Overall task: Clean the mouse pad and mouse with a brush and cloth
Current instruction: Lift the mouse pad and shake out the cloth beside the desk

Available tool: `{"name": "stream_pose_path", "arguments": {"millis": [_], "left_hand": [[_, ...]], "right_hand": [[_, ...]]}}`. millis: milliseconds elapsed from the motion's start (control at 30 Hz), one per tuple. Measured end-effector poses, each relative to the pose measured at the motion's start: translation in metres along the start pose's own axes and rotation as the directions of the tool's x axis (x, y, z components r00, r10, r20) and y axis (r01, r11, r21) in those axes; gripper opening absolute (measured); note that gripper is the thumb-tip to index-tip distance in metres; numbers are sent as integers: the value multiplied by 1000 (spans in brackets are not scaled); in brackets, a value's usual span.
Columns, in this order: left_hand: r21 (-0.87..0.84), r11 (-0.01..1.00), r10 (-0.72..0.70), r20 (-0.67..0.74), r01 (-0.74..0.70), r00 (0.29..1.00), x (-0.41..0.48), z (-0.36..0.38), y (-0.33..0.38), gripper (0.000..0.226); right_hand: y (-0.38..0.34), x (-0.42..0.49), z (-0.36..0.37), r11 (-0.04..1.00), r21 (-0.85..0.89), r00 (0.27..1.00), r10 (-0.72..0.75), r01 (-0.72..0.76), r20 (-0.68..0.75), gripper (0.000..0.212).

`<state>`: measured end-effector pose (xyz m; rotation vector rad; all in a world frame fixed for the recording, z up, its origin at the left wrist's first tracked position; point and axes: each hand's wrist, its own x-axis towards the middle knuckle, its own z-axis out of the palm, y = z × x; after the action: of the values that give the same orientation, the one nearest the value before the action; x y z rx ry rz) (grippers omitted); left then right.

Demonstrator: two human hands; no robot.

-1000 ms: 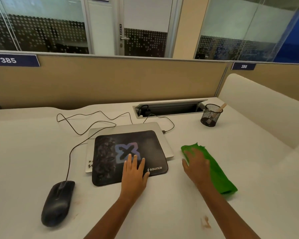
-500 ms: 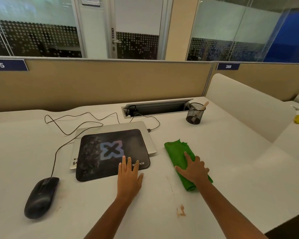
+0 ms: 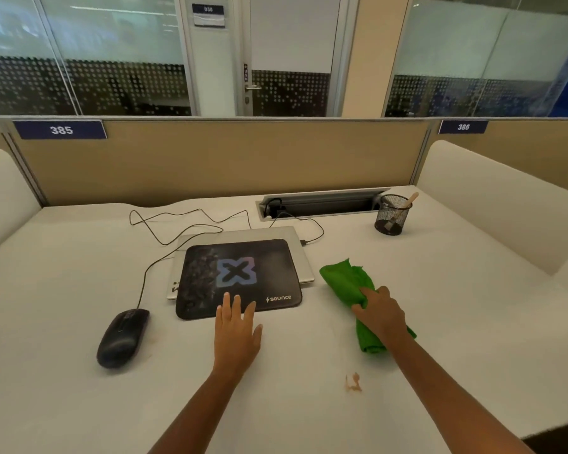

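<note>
The cloth (image 3: 343,281) is gripped in the right hand (image 3: 382,314). The fingers are curled into the green fabric and the thumb is pressed against its left side, so the cloth is bunched under the palm. One end is left free toward 11 o'clock and the other shows by the wrist at 5 o'clock. Nothing is held by the left hand (image 3: 238,332). It is laid flat with the fingers straight and slightly spread, the fingertips (image 3: 236,303) set on the near edge of the pad (image 3: 243,257) and the palm on the desk (image 3: 79,257).

The pad is laid on a closed laptop (image 3: 266,233), whose far and right edges are seen beyond it. The cloth lies at 3 o'clock of the pad, near it but not touching. The mouse (image 3: 122,337) is found at 8 o'clock of the pad, on the desk and untouched, and its cable (image 3: 177,221) is looped past the laptop's far left corner. At 1 o'clock, well apart, a mesh cup (image 3: 392,221) is stood by the cable tray (image 3: 322,204), and the brush (image 3: 407,201) is leaned in it, handle up. A small brown stain (image 3: 353,381) is seen on the desk between the forearms.

Both forearms are stretched out from the near edge of the desk. The left is pointed toward 1 o'clock and the right is angled toward 11 o'clock.
</note>
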<state>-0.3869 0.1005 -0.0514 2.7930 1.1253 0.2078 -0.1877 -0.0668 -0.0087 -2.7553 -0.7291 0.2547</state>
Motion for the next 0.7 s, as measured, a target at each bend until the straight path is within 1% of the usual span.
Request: {"name": "stream_pose_path", "arguments": {"millis": [133, 267, 367, 433, 533, 600, 700], "left_hand": [[5, 1000, -15, 1, 15, 1000, -5, -10, -20, 53], [11, 999, -48, -19, 48, 999, -7, -20, -45, 52], [39, 996, -79, -67, 82, 995, -12, -28, -73, 54], [64, 990, -117, -95, 124, 989, -17, -34, -96, 55], [67, 969, -232, -100, 239, 968, -24, -43, -130, 58], [23, 954, -295, -91, 298, 951, -27, -48, -148, 63], [-66, 945, -322, -44, 319, 946, -30, -51, -167, 69]], "right_hand": [[-29, -20, 1, 993, 83, 996, -79, 81, -32, 50], [-72, -47, 7, 981, 28, 981, -193, 194, -32, 50], [-109, -67, 18, 973, 29, 973, -230, 230, -10, 51], [-135, -79, 27, 971, 38, 972, -234, 234, 0, 51], [-171, -100, 47, 978, 37, 978, -207, 207, 7, 51], [-189, -115, 61, 985, 24, 985, -171, 171, 5, 52], [-209, -134, 83, 994, -18, 994, -107, 108, 31, 52]]}}
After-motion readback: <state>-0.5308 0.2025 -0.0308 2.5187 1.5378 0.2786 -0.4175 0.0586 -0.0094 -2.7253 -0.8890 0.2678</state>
